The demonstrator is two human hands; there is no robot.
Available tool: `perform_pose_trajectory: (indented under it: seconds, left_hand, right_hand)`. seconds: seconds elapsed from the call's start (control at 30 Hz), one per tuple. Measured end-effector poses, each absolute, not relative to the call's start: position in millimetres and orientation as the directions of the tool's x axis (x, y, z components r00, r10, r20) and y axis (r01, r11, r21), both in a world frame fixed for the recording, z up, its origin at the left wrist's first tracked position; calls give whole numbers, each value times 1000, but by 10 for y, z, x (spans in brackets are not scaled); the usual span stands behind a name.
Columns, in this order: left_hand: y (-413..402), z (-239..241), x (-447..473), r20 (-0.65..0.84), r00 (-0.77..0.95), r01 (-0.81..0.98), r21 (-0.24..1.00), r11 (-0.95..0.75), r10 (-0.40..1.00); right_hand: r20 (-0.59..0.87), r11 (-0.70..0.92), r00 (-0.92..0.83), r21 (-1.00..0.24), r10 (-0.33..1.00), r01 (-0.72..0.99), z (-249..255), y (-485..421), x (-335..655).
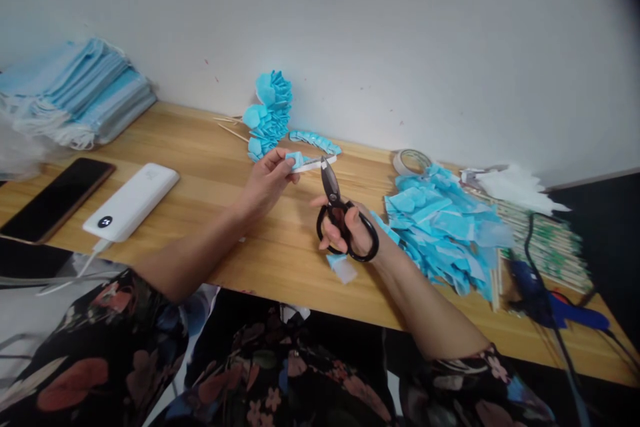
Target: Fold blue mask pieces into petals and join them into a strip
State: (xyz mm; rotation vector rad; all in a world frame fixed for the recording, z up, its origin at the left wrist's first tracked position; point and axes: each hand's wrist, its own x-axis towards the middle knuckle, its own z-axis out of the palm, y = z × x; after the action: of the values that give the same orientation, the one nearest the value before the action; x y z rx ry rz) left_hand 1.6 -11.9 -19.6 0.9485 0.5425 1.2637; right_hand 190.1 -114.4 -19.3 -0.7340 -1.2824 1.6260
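Observation:
My left hand [267, 180] pinches a small blue and white strip of mask fabric [306, 161] above the wooden table [210, 167]. My right hand [345, 228] grips black-handled scissors [336, 207], fingers through the loops, blades pointing up at the strip's right end. A small cut scrap [343, 268] lies on the table just below the right hand. A pile of cut blue pieces [440, 227] sits right of that hand.
A stack of blue face masks [75, 93] is at the back left, with a black phone [55, 199] and a white power bank [133, 201] near it. Blue petal clusters on sticks [270, 117], a tape roll [411, 161], wooden sticks [545, 243] and a blue glue gun [540, 290] lie further right.

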Motion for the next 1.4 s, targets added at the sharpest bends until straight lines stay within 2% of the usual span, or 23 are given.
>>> perform_pose_trajectory:
  seconds: [0.13,0.27,0.37,0.5,0.7,0.93,1.17,1.27,1.4]
  left_hand:
    - [-111,-199,18,144,258,-521,853,12,955]
    - [-101,-194,6,184,252,-537,843,-21,950]
    - [-120,-187,-8,229,245,-491,867,-83,942]
    - [-213,-117,-15,270,248,-380,910,-162,930]
    - [-340,-41,-10,285,285,-294,935,-199,915]
    - [-337,-191,-35,446,300,-98,894,-438,843]
    - [-348,-176,-41,453,335,-61,886,-460,826]
    - [-336,-186,-31,442,315,-97,895,-435,840]
    - [-275,-159,-21,402,309,-190,914,-358,862]
  right_hand:
    - [131,-13,-448,-952,884,-306,-241,-1158,1903]
    - [164,104,-171,-944,972,-314,-60,-1102,1989]
    - [237,246,72,-957,969,-153,117,-1059,2093]
    - [261,252,233,-965,937,68,189,-1042,2132]
    - [289,247,239,-950,927,188,73,-1053,2037]
    - [308,233,272,-933,912,276,20,-1052,2023]
    - [313,206,286,-914,906,350,-5,-1053,2012]
    - [288,206,274,-934,917,291,6,-1051,2019]
    - [261,238,225,-964,939,122,15,-1001,2070]
